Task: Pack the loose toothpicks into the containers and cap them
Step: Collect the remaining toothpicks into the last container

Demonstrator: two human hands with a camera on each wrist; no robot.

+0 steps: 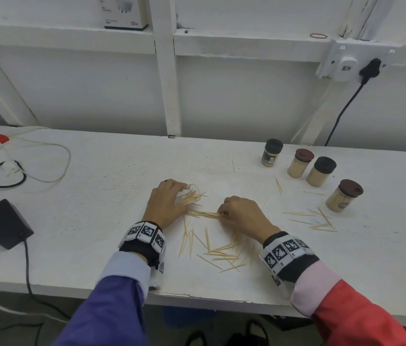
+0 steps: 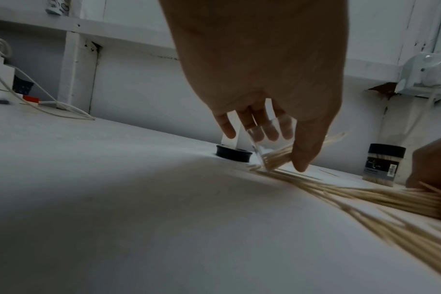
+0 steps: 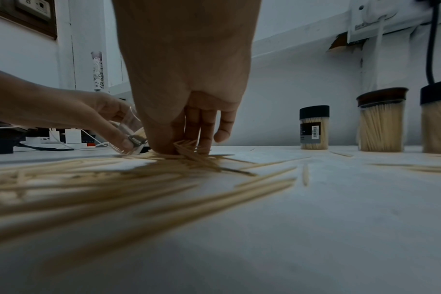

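Note:
My left hand (image 1: pixel 172 198) grips a clear plastic container (image 2: pixel 269 143) tilted on its side on the white table, a few toothpicks poking out of its mouth (image 1: pixel 194 193). Its loose black cap (image 2: pixel 233 156) lies just beyond the fingers. My right hand (image 1: pixel 232 212) pinches a bundle of toothpicks (image 1: pixel 204 214) against the table, just right of the container; the fingertips (image 3: pixel 204 145) press into the sticks. Loose toothpicks (image 1: pixel 217 253) are scattered between my wrists, with more (image 1: pixel 316 221) to the right.
Several capped, filled toothpick jars (image 1: pixel 321 172) stand at the back right, another (image 1: pixel 344 199) nearer. A black power adapter (image 1: pixel 6 224) and cables (image 1: pixel 47 158) lie at the left. A wall socket (image 1: pixel 354 61) with a black cord sits at the upper right.

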